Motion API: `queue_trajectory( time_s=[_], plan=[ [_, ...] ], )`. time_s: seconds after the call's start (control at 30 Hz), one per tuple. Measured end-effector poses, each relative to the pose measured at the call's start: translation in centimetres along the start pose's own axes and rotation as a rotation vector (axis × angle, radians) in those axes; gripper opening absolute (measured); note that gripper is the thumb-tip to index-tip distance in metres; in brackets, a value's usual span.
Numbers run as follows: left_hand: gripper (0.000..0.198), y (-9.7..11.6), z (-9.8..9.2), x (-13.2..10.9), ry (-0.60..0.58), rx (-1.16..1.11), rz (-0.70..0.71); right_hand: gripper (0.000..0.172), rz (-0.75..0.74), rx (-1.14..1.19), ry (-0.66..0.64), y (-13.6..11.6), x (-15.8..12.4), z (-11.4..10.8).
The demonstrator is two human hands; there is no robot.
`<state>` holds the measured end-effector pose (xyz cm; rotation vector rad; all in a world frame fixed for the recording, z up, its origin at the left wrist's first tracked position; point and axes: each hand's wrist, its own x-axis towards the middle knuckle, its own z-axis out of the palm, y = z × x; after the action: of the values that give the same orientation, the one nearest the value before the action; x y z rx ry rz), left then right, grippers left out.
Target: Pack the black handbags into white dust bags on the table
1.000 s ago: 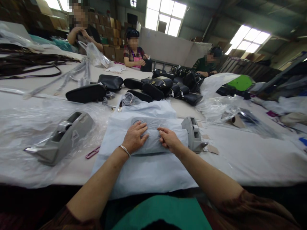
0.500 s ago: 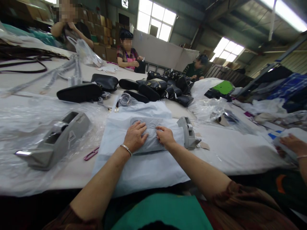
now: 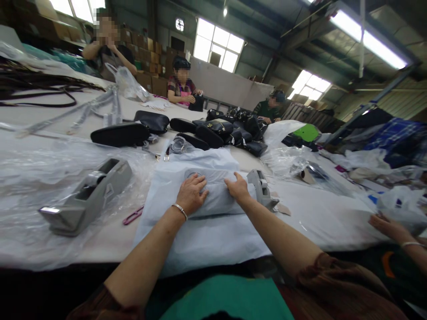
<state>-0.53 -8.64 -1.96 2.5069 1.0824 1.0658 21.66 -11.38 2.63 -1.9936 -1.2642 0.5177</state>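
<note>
A flat bundle under thin white wrapping paper (image 3: pixel 216 202) lies in front of me, a dark shape showing through. My left hand (image 3: pixel 192 194) rests flat on its left part, fingers stretched out. Over its right part is my right hand (image 3: pixel 237 188), thumb and forefinger apart, with nothing visible between them. What lies inside the wrapping is hidden. A larger white sheet (image 3: pixel 213 246) is spread beneath the bundle. Close to the right end of the bundle stands a grey tape dispenser (image 3: pixel 262 189).
A larger tape dispenser (image 3: pixel 90 195) stands left on clear plastic, beside pink thread snips (image 3: pixel 132 216). Black bags (image 3: pixel 213 131) and a coiled strap (image 3: pixel 178 145) lie beyond. At right, a co-worker's hand (image 3: pixel 388 226) is at a plastic-wrapped thing. Other people sit across the table.
My right hand has opened from a pinch and shifted slightly right on the bundle. My left hand stays flat. The co-worker's hand at right has moved left, and the view has tilted up a little.
</note>
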Motion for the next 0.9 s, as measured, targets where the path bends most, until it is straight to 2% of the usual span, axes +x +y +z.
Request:
queue_trajectory(
  time_s=[0.1,0.2,0.27,0.37,0.47,0.57,0.73,0.9],
  plan=[
    [0.041,0.0,0.0,0.0,-0.007,0.002,-0.005,0.079,0.036,0.249,-0.027,0.5,0.3,-0.8],
    [0.041,0.0,0.0,0.0,-0.013,0.004,-0.009,0.081,0.081,0.559,-0.123,-0.1,-0.7,-1.9],
    [0.041,0.0,0.0,0.0,-0.012,0.006,-0.012,0.078,0.139,0.740,-0.238,-0.9,-2.0,-2.7],
    [0.040,0.2,-0.1,0.0,-0.014,0.006,-0.015,0.069,0.234,0.900,-0.488,-2.0,-4.6,-3.4],
    [0.041,0.4,-0.2,0.0,-0.019,0.006,-0.025,0.065,0.291,0.961,-0.675,-2.7,-6.8,-2.8],
    [0.042,0.4,-0.2,0.0,-0.024,0.000,-0.037,0.063,0.322,0.972,-0.782,-2.9,-7.6,-1.3],
    [0.040,0.2,0.0,0.0,-0.001,-0.012,-0.018,0.069,0.379,0.884,-0.790,-2.9,-6.6,0.8],
    [0.046,0.1,0.0,0.0,0.012,-0.026,0.003,0.075,0.380,0.782,-0.744,-3.3,-6.0,0.9]
  ],
)
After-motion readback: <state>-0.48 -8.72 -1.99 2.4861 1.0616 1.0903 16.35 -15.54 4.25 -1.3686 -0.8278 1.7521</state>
